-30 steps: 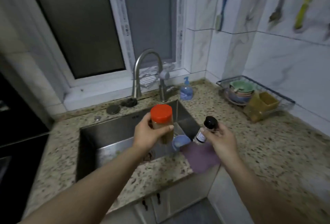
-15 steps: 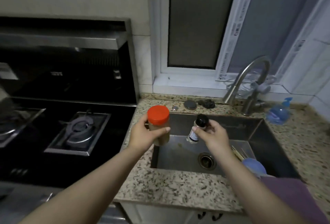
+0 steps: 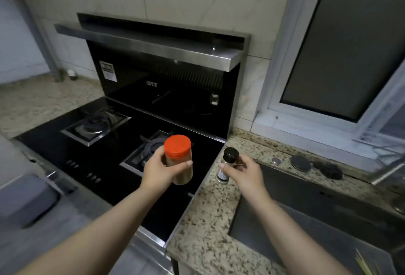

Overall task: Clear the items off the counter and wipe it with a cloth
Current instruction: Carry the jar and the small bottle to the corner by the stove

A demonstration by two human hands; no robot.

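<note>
The red-lidded jar point(image 3: 178, 158) sits just left of the frame's center, held upright in the air above the right edge of the black cooktop point(image 3: 105, 156). Its contents look brown. The left hand point(image 3: 162, 170) wraps around its body, thumb across the front below the lid and fingers curled behind. Just to the right, the small black-capped bottle point(image 3: 226, 165) with a white label is held over the left strip of the speckled granite counter point(image 3: 210, 231); whether its base touches the stone cannot be told. The right hand point(image 3: 246, 174) pinches it near the neck between thumb and fingertips. The 2 containers are near each other but apart.

Below and right of the hands, the dark steel sink point(image 3: 306, 213) fills the lower right of the frame. On the counter ledge behind it lie a round dark drain plug point(image 3: 300, 163) and a crumpled dark scrubber point(image 3: 327, 170). The cooktop shows 2 burners, 1 behind the jar point(image 3: 151, 145) and 1 further left point(image 3: 95, 122). Above it, a steel-edged range hood point(image 3: 153, 42) spans the upper center. A frosted window point(image 3: 350, 44) occupies the upper right.
</note>
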